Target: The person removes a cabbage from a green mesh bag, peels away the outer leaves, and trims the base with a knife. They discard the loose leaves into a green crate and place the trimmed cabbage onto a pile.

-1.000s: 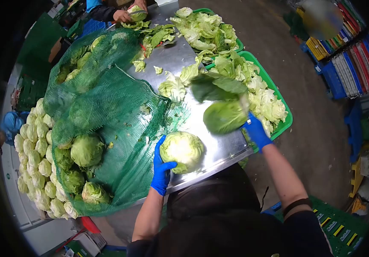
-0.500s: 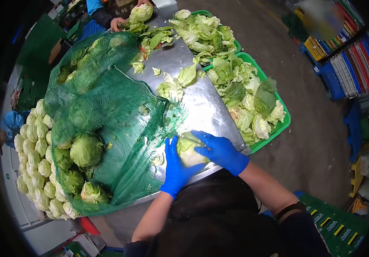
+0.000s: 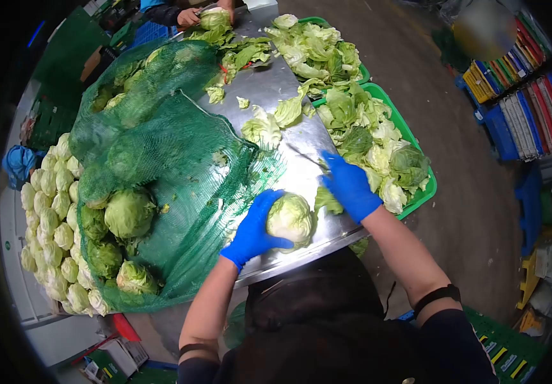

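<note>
My left hand (image 3: 255, 229), in a blue glove, is wrapped round the left side of a pale green cabbage (image 3: 290, 221) resting on the metal table near its front edge. My right hand (image 3: 352, 187), also gloved in blue, is off the cabbage, to its upper right. A thin dark knife (image 3: 305, 155) reaches up and left from the fingers of this hand; their exact grip is partly hidden. Just below the fingers, a loose green leaf (image 3: 328, 201) lies between the right hand and the cabbage.
A green net sack (image 3: 154, 150) with several cabbages covers the table's left. Beyond it are stacked trimmed cabbages (image 3: 52, 221). Green crates (image 3: 431, 187) of leaves stand along the right edge. Across the table, another person's hand (image 3: 188, 17) is at a cabbage. Loose leaves (image 3: 262, 130) lie mid-table.
My right hand has left the cabbage and moved up and right; the knife now shows at its fingers. My left hand stays on the cabbage. The view has shifted slightly.
</note>
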### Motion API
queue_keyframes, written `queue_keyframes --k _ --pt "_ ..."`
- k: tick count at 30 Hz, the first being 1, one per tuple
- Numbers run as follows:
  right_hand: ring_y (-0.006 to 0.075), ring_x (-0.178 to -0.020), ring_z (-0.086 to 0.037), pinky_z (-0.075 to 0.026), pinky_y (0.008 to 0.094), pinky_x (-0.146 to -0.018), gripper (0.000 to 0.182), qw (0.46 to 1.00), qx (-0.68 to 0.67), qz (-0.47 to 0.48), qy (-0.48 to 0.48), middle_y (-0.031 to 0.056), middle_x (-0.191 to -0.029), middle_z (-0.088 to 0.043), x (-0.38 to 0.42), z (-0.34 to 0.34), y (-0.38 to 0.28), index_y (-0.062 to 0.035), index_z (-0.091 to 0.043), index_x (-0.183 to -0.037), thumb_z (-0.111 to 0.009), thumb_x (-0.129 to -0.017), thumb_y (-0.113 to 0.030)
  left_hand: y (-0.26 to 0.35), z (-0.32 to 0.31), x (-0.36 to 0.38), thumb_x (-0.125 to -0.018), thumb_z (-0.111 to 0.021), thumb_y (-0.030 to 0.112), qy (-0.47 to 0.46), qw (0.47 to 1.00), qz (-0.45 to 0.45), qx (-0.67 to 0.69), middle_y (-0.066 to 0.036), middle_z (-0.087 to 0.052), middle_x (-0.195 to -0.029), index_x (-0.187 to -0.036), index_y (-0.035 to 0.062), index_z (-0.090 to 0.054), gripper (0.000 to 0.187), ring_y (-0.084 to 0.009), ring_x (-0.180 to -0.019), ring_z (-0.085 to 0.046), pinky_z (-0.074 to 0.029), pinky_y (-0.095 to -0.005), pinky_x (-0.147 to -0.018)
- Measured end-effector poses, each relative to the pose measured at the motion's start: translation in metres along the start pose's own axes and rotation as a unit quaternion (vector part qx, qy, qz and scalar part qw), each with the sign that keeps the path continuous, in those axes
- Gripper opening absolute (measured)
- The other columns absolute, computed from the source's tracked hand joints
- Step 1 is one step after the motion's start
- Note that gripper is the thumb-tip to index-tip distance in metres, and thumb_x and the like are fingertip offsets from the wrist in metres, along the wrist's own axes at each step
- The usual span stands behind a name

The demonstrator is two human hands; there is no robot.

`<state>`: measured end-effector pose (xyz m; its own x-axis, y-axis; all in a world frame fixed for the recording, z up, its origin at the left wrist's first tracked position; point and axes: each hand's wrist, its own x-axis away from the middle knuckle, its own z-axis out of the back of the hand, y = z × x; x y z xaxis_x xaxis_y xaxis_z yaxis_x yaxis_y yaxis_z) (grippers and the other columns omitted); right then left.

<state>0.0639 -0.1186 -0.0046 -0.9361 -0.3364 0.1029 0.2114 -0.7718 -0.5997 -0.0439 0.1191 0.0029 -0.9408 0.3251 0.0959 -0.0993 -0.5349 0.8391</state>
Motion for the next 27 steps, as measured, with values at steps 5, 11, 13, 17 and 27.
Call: queue_keyframes --k 5,11,13,17,27 --pt "0.0292 -0.087 -0.065 -0.051 0.0345 -0.075 0.058 0.979 -0.102 0.142 -0.101 0.0189 -0.106 -0.065 0.011 -0.005 -0.027 -0.0136 -0.055 -0.128 -0.071 -0.079 -0.041 0.007 0.000 0.002 -0.055 -0.089 0.032 0.190 0.981 0.038 -0.032 -0.024 -0.019 -0.150 -0.146 0.0002 -0.018 0.120 -0.0348 -0.140 -0.022 -0.022 -0.0398 -0.114" --pt "0.0345 -0.073 -0.065 -0.051 0.0413 -0.066 0.033 0.978 -0.166 -0.097 0.075 0.0194 -0.075 -0.064 0.025 -0.041 -0.004 -0.0054 -0.064 -0.091 -0.060 -0.085 -0.038 0.009 -0.048 -0.019 -0.056 -0.090 0.031 0.273 0.933 0.136 0.192 -0.021 -0.035 -0.133 -0.145 0.0012 -0.016 0.120 -0.0318 -0.124 -0.040 -0.037 -0.0410 -0.104" --pt "0.0374 -0.072 -0.063 -0.050 0.0443 -0.066 0.029 0.977 -0.151 -0.124 0.090 0.0212 -0.076 -0.063 0.018 -0.041 0.030 -0.0022 -0.061 -0.087 -0.057 -0.086 -0.031 0.007 -0.046 -0.012 -0.055 -0.090 0.030 0.259 0.942 0.139 0.159 -0.020 -0.036 -0.133 -0.145 0.0020 -0.016 0.120 -0.0316 -0.123 -0.041 -0.037 -0.0405 -0.104" --pt "0.0375 -0.075 -0.063 -0.051 0.0458 -0.068 0.045 0.996 0.022 -0.079 0.033 0.0230 -0.085 -0.064 0.024 -0.017 0.030 -0.0049 -0.059 -0.112 -0.061 -0.083 -0.040 0.003 -0.039 -0.010 -0.056 -0.089 0.031 0.214 0.958 0.095 0.167 -0.020 -0.036 -0.133 -0.145 0.0021 -0.016 0.119 -0.0319 -0.122 -0.043 -0.038 -0.0402 -0.103" --pt "0.0365 -0.085 -0.063 -0.050 0.0428 -0.076 0.042 0.998 -0.008 0.049 0.025 0.0172 -0.094 -0.066 -0.015 -0.016 -0.003 -0.0102 -0.064 -0.106 -0.051 -0.089 -0.046 0.018 -0.036 -0.009 -0.051 -0.089 0.030 0.179 0.982 0.046 0.035 -0.021 -0.039 -0.132 -0.140 0.0005 -0.027 0.112 -0.0360 -0.123 -0.042 -0.036 -0.0407 -0.104"
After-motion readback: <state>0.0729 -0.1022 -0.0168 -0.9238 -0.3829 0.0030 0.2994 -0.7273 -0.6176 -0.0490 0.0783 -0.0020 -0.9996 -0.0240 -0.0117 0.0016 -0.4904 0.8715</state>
